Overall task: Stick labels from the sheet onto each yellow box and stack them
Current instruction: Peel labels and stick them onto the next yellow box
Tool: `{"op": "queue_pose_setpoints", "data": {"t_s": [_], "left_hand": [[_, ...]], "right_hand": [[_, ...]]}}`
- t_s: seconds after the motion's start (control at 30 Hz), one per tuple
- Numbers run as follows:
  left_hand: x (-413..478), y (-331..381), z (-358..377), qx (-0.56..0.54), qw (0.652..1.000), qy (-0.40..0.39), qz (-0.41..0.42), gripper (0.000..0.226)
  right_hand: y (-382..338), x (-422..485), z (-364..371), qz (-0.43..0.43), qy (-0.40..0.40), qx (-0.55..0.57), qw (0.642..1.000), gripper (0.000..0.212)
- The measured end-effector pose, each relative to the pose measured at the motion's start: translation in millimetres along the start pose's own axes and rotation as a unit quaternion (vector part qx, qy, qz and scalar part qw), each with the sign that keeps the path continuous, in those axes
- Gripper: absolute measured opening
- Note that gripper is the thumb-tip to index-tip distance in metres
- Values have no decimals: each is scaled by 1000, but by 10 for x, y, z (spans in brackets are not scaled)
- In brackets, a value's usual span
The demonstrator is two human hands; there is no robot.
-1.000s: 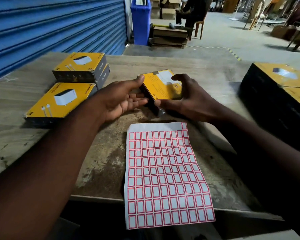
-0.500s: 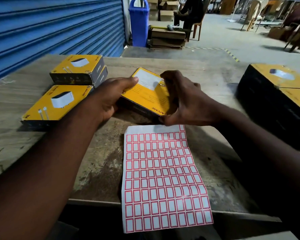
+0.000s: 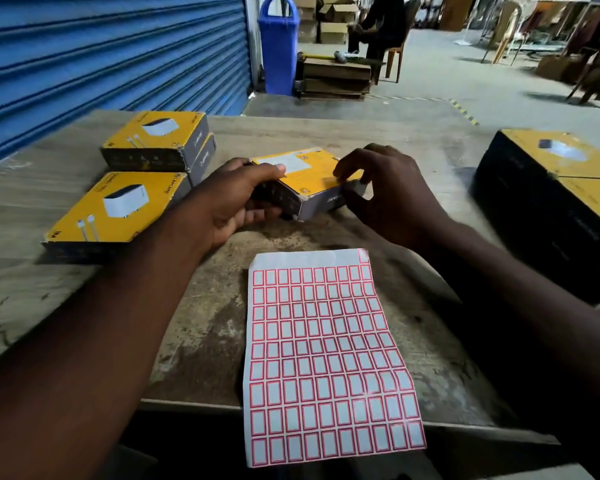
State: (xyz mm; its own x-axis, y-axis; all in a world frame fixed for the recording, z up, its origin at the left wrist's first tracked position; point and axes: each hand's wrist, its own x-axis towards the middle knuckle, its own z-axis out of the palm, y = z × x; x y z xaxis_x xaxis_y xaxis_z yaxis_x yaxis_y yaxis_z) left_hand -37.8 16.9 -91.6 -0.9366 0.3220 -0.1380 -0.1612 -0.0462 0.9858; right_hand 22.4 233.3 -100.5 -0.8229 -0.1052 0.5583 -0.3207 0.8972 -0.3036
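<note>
Now curls the left hand (image 3: 236, 199) round the left end of a flat yellow-topped, grey-sided cardboard box (image 3: 312, 171) and pinches its near right corner with the right hand (image 3: 388, 199). Holds it low over the worn wooden bench (image 3: 291, 133), just beyond the white sheet of red-bordered labels (image 3: 326, 358), probably to steady the top face for labelling.

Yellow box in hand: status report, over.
On the yellow box: left hand and right hand, both gripping. The label sheet lies nearer, untouched. Nothing between them.
</note>
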Motion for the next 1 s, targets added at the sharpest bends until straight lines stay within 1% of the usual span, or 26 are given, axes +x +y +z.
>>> {"op": "queue_pose_setpoints", "data": {"t_s": [0.07,0.13,0.2,0.27,0.33,0.43,0.47,0.53,0.63,0.7,0.77,0.87,0.93,0.97,1.0], "left_hand": [[0,-13,27,-21,1000,15,7,40],[-1,-36,62,-31,999,34,12,46],[-1,-47,93,-42,998,46,12,43],[-8,-28,101,-59,997,46,7,38],[-30,6,89,-52,998,30,-1,32],[-83,46,50,14,999,-24,-22,23],[-105,59,34,34,998,-46,-30,22],[-153,91,-6,75,993,-82,-37,28],[-228,153,-70,163,980,-111,-28,24],[-249,169,-105,234,967,-96,-19,23],[-229,154,-119,284,957,-59,5,19],[-184,137,-116,300,952,-14,58,17],[-185,144,-112,297,951,-16,81,22],[-194,148,-103,298,950,-28,84,24],[-204,146,-95,304,948,-43,86,25]], "right_hand": [[-39,-8,23,5,-13,28,1000,32],[-122,-28,76,7,-38,69,997,44],[-210,-47,129,12,-45,91,995,56],[-249,-58,154,15,-32,85,996,60],[-228,-53,132,26,-21,69,997,57],[-125,-35,46,49,-32,57,997,51],[-86,-26,5,55,-41,64,996,49],[-33,-3,-70,64,-59,91,992,47],[15,14,-121,74,-73,131,986,42],[10,16,-122,68,-83,130,986,40],[5,20,-106,50,-93,92,990,37],[-30,29,-122,17,-90,34,995,28],[-89,24,-172,3,-88,55,995,15],[-131,14,-204,3,-95,77,992,15],[-173,1,-228,6,-108,96,989,20]]}}
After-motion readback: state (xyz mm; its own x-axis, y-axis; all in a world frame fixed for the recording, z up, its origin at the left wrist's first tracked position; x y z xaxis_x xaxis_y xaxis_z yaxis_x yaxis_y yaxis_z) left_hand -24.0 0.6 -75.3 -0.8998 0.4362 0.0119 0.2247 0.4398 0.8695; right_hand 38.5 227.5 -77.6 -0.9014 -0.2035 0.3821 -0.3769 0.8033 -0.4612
